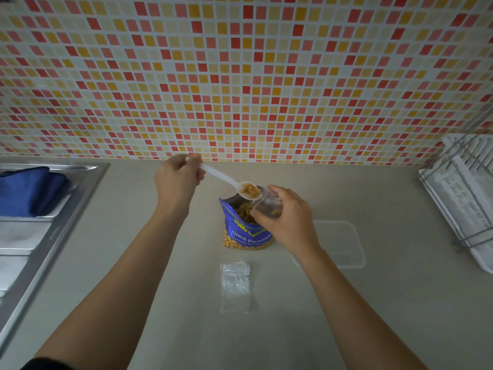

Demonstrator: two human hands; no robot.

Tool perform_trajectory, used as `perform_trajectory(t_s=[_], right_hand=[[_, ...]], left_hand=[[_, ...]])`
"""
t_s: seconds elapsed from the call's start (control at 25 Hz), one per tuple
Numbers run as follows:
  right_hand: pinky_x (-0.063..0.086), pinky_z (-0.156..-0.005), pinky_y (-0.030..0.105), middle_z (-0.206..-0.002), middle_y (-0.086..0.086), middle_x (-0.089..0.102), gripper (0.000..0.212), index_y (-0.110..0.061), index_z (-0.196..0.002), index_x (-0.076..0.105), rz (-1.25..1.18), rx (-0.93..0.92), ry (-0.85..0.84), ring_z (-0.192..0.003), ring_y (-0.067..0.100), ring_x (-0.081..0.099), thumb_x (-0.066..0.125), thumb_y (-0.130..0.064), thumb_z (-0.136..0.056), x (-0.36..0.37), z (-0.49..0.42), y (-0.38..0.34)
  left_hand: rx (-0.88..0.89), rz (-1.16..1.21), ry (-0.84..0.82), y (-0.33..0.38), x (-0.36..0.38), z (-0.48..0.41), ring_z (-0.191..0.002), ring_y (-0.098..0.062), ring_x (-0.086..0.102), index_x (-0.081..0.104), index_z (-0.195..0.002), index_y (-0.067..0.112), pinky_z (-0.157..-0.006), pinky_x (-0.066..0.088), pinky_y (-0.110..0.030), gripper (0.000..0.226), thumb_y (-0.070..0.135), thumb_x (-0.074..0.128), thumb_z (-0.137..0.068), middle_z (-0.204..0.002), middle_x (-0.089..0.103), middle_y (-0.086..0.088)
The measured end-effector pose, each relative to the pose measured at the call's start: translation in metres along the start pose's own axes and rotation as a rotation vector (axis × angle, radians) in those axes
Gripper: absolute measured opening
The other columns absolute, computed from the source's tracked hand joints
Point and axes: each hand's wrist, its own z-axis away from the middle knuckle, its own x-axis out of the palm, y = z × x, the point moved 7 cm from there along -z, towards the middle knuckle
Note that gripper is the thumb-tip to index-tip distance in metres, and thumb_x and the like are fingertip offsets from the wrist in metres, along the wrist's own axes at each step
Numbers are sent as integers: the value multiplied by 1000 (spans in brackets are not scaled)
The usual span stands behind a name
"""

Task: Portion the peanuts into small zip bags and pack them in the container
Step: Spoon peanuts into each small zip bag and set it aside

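Observation:
An open blue bag of salted peanuts (246, 231) stands on the counter in the middle. My left hand (177, 180) grips the handle of a white plastic spoon (226, 180); its bowl is heaped with peanuts (250, 190) and hovers above the peanut bag. My right hand (286, 217) holds a small clear zip bag (268, 202) with its mouth at the spoon's bowl; a few peanuts show inside it. A clear plastic container (344, 244) sits right of the peanut bag, partly hidden by my right wrist. Empty zip bags (236, 285) lie flat nearer to me.
A steel sink (40, 236) with a blue cloth (29, 190) in it fills the left side. A white dish rack (464, 198) stands at the far right. The tiled wall (240, 76) rises behind the beige counter (266, 329).

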Motion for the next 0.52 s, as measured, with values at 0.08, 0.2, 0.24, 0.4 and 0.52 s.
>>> perform_trajectory(t_s=[0.08, 0.2, 0.24, 0.4, 0.52], right_hand=[[49, -84, 27, -110, -4, 65, 58, -19, -118, 59, -102, 39, 50, -95, 12, 61, 78, -37, -67, 3, 1, -3], [53, -84, 30, -107, -7, 64, 60, -23, -119, 57, -241, 130, 96, -93, 10, 62, 79, -41, -66, 8, 5, 1], [53, -83, 32, -106, -8, 64, 60, -24, -118, 57, -268, 144, 114, -92, 10, 63, 79, -42, -65, 8, 7, 3], [53, -78, 26, -92, -19, 63, 51, -23, -107, 59, -368, 182, 162, -84, 3, 65, 83, -35, -63, -3, 15, 11], [57, -70, 35, -85, -10, 68, 46, -20, -94, 60, -376, 199, 196, -74, 8, 68, 83, -42, -60, -15, 20, 18]], left_hand=[[363, -129, -105, 41, 9, 24, -57, -7, 58, 66, -79, 12, -64, 50, -24, 18, 22, 56, -89, -62, 62, 4], [986, -309, -129, 84, 9, 71, -59, -12, 56, 68, -79, 3, -57, 42, -15, 18, 17, 59, -88, -63, 61, 4], [1019, -281, -62, 87, 0, 70, -59, -12, 56, 68, -78, 3, -57, 43, -16, 19, 17, 59, -88, -63, 60, 4], [403, 11, 65, 37, -18, 23, -55, -10, 59, 63, -71, 20, -65, 53, -36, 20, 25, 55, -89, -60, 62, 4], [225, -253, -124, -13, 12, 20, -56, -13, 59, 66, -75, 15, -76, 55, -44, 20, 25, 56, -89, -59, 64, 0]])
